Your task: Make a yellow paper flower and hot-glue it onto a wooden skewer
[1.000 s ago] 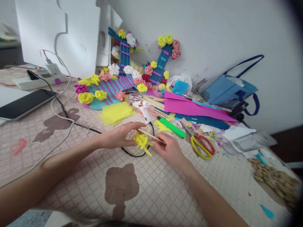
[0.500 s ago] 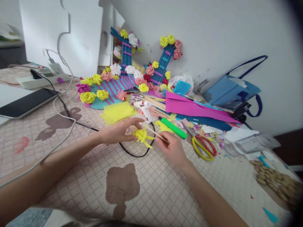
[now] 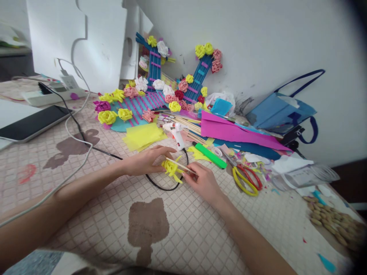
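Note:
My left hand [image 3: 147, 159] is closed on a yellow paper flower [image 3: 171, 168], gripping its left side between thumb and fingers. Loose strips stick out from the flower's right side. A thin wooden stick [image 3: 182, 166] is pinched in my right hand [image 3: 205, 179], and its far end lies across the top of the flower. Just behind the hands, a white glue gun [image 3: 176, 134] rests on the table, its black cord looping beneath the flower. A stack of yellow paper sheets [image 3: 144, 136] lies behind my left hand.
Red and yellow scissors [image 3: 245, 179], a green marker [image 3: 210, 155], magenta sheets [image 3: 237, 131] and paper scraps lie to the right. Flower-covered blue craft pieces [image 3: 137, 105] stand at the back. A phone [image 3: 34, 123], a power strip [image 3: 54, 95] and a white cable [image 3: 69, 130] are on the left.
The stick in my right hand has moved slightly left, its tip now over the flower. The flower has turned a little in my left hand.

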`<state>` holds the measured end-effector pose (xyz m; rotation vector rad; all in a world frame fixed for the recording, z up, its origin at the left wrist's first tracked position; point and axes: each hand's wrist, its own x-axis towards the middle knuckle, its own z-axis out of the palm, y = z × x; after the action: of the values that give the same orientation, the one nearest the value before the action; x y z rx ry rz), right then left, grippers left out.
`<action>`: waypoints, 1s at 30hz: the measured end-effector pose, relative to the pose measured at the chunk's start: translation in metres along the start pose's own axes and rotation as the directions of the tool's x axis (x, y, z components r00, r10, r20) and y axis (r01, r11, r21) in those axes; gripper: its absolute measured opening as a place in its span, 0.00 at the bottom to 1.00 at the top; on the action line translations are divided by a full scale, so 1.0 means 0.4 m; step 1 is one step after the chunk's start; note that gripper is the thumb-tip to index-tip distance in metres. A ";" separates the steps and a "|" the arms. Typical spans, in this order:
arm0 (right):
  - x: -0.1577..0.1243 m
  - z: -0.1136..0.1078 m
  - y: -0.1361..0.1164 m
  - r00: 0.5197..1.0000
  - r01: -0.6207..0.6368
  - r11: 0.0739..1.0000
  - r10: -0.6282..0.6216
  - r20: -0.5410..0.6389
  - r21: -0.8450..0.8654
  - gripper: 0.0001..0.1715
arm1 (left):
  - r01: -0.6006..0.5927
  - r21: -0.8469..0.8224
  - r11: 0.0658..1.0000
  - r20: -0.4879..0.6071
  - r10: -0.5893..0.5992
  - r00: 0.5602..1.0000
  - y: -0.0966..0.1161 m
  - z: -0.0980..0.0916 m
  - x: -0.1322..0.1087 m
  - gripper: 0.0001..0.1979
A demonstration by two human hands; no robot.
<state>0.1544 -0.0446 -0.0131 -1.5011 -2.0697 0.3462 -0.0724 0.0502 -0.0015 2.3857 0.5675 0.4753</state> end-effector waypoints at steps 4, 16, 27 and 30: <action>0.000 0.012 0.003 1.000 0.015 1.000 -0.015 0.014 -0.026 0.07 | -0.018 0.004 1.000 0.007 0.018 1.000 -0.007 0.003 0.002 0.28; -0.001 0.017 0.005 1.000 -0.013 1.000 0.014 0.015 -0.022 0.06 | 0.005 0.032 0.999 0.003 -0.005 1.000 0.011 -0.012 0.001 0.25; 0.000 0.017 0.003 1.000 0.002 0.999 -0.002 0.003 -0.032 0.06 | -0.080 0.101 0.992 -0.051 0.085 0.995 0.008 0.007 0.006 0.26; 0.000 0.016 0.002 1.000 0.011 0.999 -0.010 0.002 -0.040 0.07 | -0.097 0.107 0.990 -0.039 0.102 0.994 0.007 0.006 0.004 0.25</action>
<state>0.1514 -0.0436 -0.0189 -1.5130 -2.0966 0.3043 -0.0691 0.0480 -0.0010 2.5181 0.5062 0.5562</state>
